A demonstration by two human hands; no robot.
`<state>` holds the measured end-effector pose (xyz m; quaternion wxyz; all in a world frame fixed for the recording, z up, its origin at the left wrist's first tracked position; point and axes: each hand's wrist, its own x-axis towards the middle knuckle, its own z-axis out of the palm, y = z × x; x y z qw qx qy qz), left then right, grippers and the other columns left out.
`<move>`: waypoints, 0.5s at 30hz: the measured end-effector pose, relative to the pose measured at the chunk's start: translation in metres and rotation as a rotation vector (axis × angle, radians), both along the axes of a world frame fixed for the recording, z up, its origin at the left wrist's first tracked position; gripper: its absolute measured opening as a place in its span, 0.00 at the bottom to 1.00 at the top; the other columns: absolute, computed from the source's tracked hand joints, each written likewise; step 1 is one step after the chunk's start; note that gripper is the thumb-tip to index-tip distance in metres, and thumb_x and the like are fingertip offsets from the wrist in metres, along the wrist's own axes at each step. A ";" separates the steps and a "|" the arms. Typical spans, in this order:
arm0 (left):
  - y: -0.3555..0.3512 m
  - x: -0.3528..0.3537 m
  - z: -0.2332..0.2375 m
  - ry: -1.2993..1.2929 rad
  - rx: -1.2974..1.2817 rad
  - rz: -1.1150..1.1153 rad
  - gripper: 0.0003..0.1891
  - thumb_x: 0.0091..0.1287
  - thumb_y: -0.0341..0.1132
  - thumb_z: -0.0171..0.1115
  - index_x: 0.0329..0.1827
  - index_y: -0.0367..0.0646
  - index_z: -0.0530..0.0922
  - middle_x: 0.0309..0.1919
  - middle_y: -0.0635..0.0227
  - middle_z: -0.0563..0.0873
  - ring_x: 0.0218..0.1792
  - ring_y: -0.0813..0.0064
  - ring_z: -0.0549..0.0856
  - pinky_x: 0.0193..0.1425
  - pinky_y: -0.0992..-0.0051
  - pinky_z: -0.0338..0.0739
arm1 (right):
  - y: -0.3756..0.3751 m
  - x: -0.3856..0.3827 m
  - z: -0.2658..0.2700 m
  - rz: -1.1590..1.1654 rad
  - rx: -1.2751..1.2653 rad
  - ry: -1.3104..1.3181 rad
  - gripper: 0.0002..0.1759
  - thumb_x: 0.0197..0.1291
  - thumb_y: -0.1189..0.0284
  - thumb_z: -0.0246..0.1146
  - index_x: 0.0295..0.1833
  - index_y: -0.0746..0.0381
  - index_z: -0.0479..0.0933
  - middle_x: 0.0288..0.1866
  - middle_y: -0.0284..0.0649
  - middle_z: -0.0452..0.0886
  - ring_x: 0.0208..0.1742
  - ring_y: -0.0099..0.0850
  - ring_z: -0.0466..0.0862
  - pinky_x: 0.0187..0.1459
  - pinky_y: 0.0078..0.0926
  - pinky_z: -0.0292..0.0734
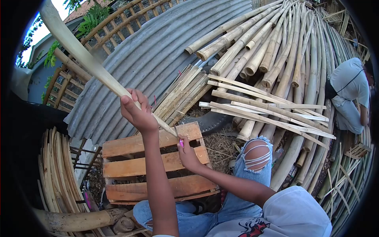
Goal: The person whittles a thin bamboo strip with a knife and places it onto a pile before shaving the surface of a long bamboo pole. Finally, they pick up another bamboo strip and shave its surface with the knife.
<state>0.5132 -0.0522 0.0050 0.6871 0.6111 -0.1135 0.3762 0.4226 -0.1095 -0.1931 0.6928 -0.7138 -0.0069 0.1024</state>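
Observation:
A long pale bamboo strip (89, 59) slants from the upper left down to the wooden slat table. My left hand (139, 110) is closed around it partway along, with the fingers wrapped over the strip. Close to the strip's lower end, my right hand (187, 155) grips a small knife (181, 143) by its pink handle. The thin dark blade stands up right beside the strip's end. Both hands are over the low table of orange-brown slats (152, 164), which stands in front of my bent legs.
Stacked bamboo poles (272, 51) fan out at the back right, with split bamboo slats (272, 108) lying across them. A corrugated sheet (130, 65) leans behind. Bundled strips (59, 170) stand at left, above a thick bamboo pole (75, 220). Another person (349, 94) crouches at far right.

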 end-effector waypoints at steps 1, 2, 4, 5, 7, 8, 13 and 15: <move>-0.003 0.000 0.003 -0.009 0.003 -0.007 0.28 0.69 0.65 0.39 0.29 0.46 0.59 0.13 0.77 0.58 0.11 0.88 0.55 0.13 0.85 0.47 | 0.003 0.000 -0.018 -0.023 -0.071 -0.016 0.20 0.68 0.67 0.47 0.61 0.60 0.54 0.29 0.63 0.76 0.32 0.60 0.78 0.34 0.51 0.70; -0.003 0.000 0.004 0.001 0.006 0.005 0.28 0.68 0.65 0.39 0.29 0.46 0.58 0.13 0.77 0.58 0.11 0.88 0.55 0.13 0.84 0.48 | 0.002 0.003 -0.022 -0.011 -0.084 0.137 0.20 0.68 0.67 0.48 0.62 0.60 0.54 0.27 0.60 0.75 0.26 0.57 0.77 0.30 0.48 0.70; -0.003 0.000 0.004 0.005 0.001 0.003 0.28 0.68 0.65 0.39 0.29 0.46 0.58 0.13 0.77 0.58 0.11 0.88 0.55 0.13 0.85 0.47 | 0.002 0.002 -0.029 0.022 -0.052 0.178 0.20 0.67 0.67 0.49 0.61 0.60 0.56 0.26 0.54 0.74 0.23 0.47 0.76 0.25 0.43 0.69; -0.002 0.002 0.005 -0.001 -0.011 0.011 0.28 0.68 0.65 0.38 0.29 0.46 0.58 0.13 0.77 0.58 0.11 0.88 0.55 0.13 0.85 0.47 | -0.002 0.008 -0.021 0.064 -0.027 0.207 0.19 0.67 0.67 0.50 0.60 0.60 0.57 0.24 0.48 0.73 0.19 0.37 0.75 0.21 0.38 0.68; 0.000 0.003 0.003 -0.030 0.000 0.010 0.28 0.68 0.65 0.38 0.29 0.46 0.58 0.13 0.77 0.58 0.10 0.88 0.55 0.13 0.86 0.47 | -0.014 0.021 -0.008 0.100 -0.004 0.220 0.19 0.67 0.66 0.50 0.60 0.60 0.58 0.25 0.47 0.73 0.19 0.36 0.75 0.22 0.37 0.68; 0.000 0.002 0.002 -0.026 0.003 -0.005 0.28 0.68 0.65 0.39 0.29 0.46 0.58 0.13 0.77 0.58 0.10 0.88 0.55 0.13 0.86 0.47 | -0.018 0.025 -0.001 0.139 0.024 0.249 0.19 0.67 0.66 0.50 0.61 0.60 0.59 0.25 0.46 0.73 0.19 0.34 0.75 0.23 0.36 0.69; 0.000 0.001 0.001 -0.019 0.002 -0.023 0.28 0.68 0.65 0.39 0.29 0.46 0.58 0.13 0.78 0.57 0.11 0.89 0.54 0.13 0.86 0.47 | -0.027 0.034 0.055 0.116 -0.028 -0.174 0.20 0.69 0.66 0.49 0.64 0.59 0.62 0.21 0.45 0.73 0.17 0.34 0.73 0.25 0.34 0.70; -0.001 0.000 0.002 0.013 -0.007 -0.021 0.28 0.68 0.65 0.40 0.28 0.46 0.60 0.16 0.77 0.60 0.14 0.89 0.57 0.17 0.85 0.48 | -0.033 0.030 0.083 0.146 0.055 -0.138 0.21 0.70 0.66 0.48 0.66 0.59 0.61 0.20 0.46 0.72 0.18 0.33 0.75 0.26 0.33 0.71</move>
